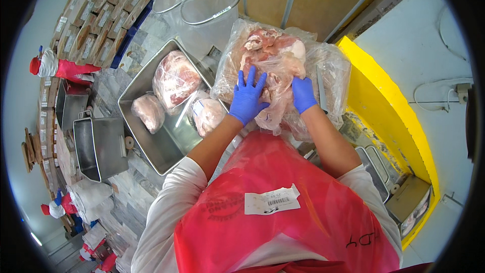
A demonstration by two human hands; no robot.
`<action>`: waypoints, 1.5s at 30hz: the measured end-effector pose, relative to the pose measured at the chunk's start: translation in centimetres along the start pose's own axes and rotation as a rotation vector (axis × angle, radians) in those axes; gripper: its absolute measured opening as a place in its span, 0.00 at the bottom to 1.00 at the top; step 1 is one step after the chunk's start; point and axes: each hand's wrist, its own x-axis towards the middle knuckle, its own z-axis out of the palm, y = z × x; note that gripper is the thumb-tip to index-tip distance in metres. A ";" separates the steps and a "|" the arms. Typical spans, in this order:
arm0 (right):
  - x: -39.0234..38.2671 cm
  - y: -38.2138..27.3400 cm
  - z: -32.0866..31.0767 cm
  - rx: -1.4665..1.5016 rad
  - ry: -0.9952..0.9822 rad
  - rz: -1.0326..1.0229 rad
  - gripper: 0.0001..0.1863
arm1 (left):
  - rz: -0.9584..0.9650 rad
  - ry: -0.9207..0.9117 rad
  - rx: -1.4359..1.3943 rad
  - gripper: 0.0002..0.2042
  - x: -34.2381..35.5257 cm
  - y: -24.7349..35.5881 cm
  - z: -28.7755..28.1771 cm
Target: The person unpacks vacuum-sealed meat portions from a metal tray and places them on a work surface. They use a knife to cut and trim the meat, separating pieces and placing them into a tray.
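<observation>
A large piece of raw meat [268,45] lies in crumpled clear plastic wrap [283,83] in front of me. My left hand [247,96], in a blue glove, rests on the wrapped meat with its fingers spread. At the meat's right edge my right hand [303,94], also blue-gloved, is closed on the plastic wrap; its fingertips are hidden. Just right of that hand lies a long, thin, grey blade-like strip [322,91] on more wrapped meat [334,68]. I cannot make out its handle.
To the left stands a deep metal tub [174,154] holding several bagged meat pieces [177,78]. Clear bins with metal rims [212,5] are beyond it. A yellow barrier [384,101] runs along the right. Farther left are a smaller metal bin [101,146], stacked cartons [96,15] and other people.
</observation>
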 end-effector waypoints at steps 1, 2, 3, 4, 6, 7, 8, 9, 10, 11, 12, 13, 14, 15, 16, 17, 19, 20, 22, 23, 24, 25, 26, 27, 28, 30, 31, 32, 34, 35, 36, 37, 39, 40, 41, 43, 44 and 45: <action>-0.1 0.0 0.0 0.039 -0.022 0.042 0.20 | 0.007 -0.015 0.012 0.48 0.1 -0.2 -0.3; -0.3 -0.2 -0.1 0.076 -0.048 0.085 0.20 | 0.010 -0.028 0.025 0.48 0.1 -0.4 -0.6; -0.3 -0.1 -0.1 0.138 -0.076 0.124 0.19 | 0.014 -0.042 0.037 0.48 0.1 -0.5 -0.9; -0.1 -0.1 -0.2 0.201 -0.105 0.164 0.18 | 0.022 -0.035 0.036 0.47 0.3 -0.6 -1.2; 1.1 1.2 -0.5 0.296 -0.172 0.200 0.17 | 0.053 -0.021 0.041 0.44 0.8 -0.8 -1.9; 2.3 2.4 -0.8 0.323 -0.209 0.196 0.16 | 0.080 0.043 0.052 0.40 1.1 -0.7 -1.7; 2.4 2.3 -0.5 0.349 -0.255 0.195 0.16 | 0.099 0.108 0.068 0.36 1.3 -0.8 -1.5; 2.5 2.3 -0.5 0.321 -0.251 0.211 0.15 | 0.119 0.173 0.083 0.33 1.5 -0.9 -1.2; 2.5 2.2 -0.6 0.293 -0.246 0.225 0.14 | 0.153 0.184 0.067 0.28 1.5 -0.7 -0.8; 2.1 1.9 -0.4 0.268 -0.241 0.243 0.14 | 0.187 0.192 0.053 0.23 1.4 -0.4 -0.3; 1.7 1.5 -0.2 0.276 -0.244 0.253 0.14 | 0.222 0.199 0.039 0.19 1.4 -0.3 0.1; 1.2 1.1 0.0 0.284 -0.246 0.264 0.14 | 0.213 0.212 0.010 0.15 1.5 -0.3 0.7; 1.1 1.0 -0.3 0.294 -0.238 0.272 0.14 | 0.214 0.223 -0.025 0.12 1.9 0.1 1.1; 1.4 1.5 -0.5 0.290 -0.216 0.255 0.13 | 0.215 0.234 -0.060 0.08 2.2 0.3 1.5; 1.7 2.1 -0.5 0.286 -0.195 0.238 0.12 | 0.239 0.248 -0.096 0.06 2.5 0.2 1.8; 1.6 2.1 -0.2 0.283 -0.180 0.223 0.12 | 0.258 0.263 -0.128 0.04 2.9 0.0 1.7; 1.4 1.8 0.1 0.239 -0.154 0.226 0.11 | 0.287 0.265 -0.180 0.03 3.5 -0.4 1.4; 1.4 1.6 0.2 0.220 -0.140 0.223 0.11 | 0.303 0.254 -0.200 0.03 4.0 -0.6 1.3; 1.9 2.0 0.6 0.255 -0.136 0.232 0.12 | 0.290 0.222 -0.260 0.05 4.3 -0.9 1.0; 1.8 1.9 0.9 0.274 -0.136 0.239 0.12 | 0.258 0.200 -0.299 0.06 4.2 -1.1 0.8; 1.6 1.7 1.0 0.309 -0.126 0.247 0.12 | 0.227 0.178 -0.337 0.07 4.1 -1.3 0.7; 1.4 1.6 1.0 0.344 -0.116 0.255 0.11 | 0.164 0.142 -0.440 0.08 3.9 -1.4 0.6; 1.1 1.3 1.1 0.380 -0.102 0.261 0.11 | 0.104 0.105 -0.544 0.10 3.8 -1.5 0.6; 1.0 1.1 1.4 0.409 -0.098 0.269 0.11 | 0.042 0.067 -0.646 0.11 3.7 -1.7 0.5; 0.8 0.8 1.7 0.437 -0.094 0.278 0.11 | -0.010 0.034 -0.722 0.12 3.7 -1.9 0.4; 0.5 0.3 1.7 0.470 -0.124 0.292 0.11 | -0.128 -0.027 -0.873 0.14 3.6 -2.1 -0.1; 0.2 0.1 1.5 0.478 -0.154 0.295 0.11 | -0.149 -0.021 -0.902 0.15 3.4 -2.1 0.0; -0.3 -0.4 1.5 0.488 -0.186 0.298 0.11 | -0.170 -0.015 -0.930 0.15 3.2 -2.1 0.0; -1.4 -1.2 1.9 0.528 -0.212 0.329 0.11 | -0.198 -0.002 -0.944 0.15 3.1 -2.6 -0.3; -1.7 -1.5 1.9 0.548 -0.219 0.341 0.11 | -0.198 -0.001 -0.935 0.15 3.2 -2.5 -0.8; -1.1 -0.6 1.7 0.572 -0.238 0.338 0.12 | -0.196 0.001 -0.929 0.15 3.5 -2.1 -1.5; -0.2 0.8 1.6 0.595 -0.259 0.334 0.12 | -0.182 -0.001 -0.927 0.14 3.7 -1.6 -2.1; -0.1 1.2 2.3 0.621 -0.236 0.332 0.13 | -0.168 0.010 -0.915 0.14 3.8 -1.2 -3.8; -0.3 1.5 2.8 0.625 -0.184 0.329 0.13 | -0.161 0.029 -0.915 0.14 3.6 -0.9 -4.5; -0.8 1.3 3.5 0.626 -0.133 0.328 0.13 | -0.156 0.050 -0.917 0.14 3.0 -0.5 -5.0; -1.6 0.5 5.2 0.701 -0.081 0.289 0.13 | -0.132 0.090 -0.888 0.14 2.0 0.0 -5.7; -1.7 0.3 5.8 0.737 -0.056 0.268 0.13 | -0.114 0.111 -0.857 0.14 1.6 0.3 -6.0; -1.6 0.3 6.1 0.735 -0.075 0.296 0.14 | -0.096 0.131 -0.827 0.14 1.3 0.3 -6.3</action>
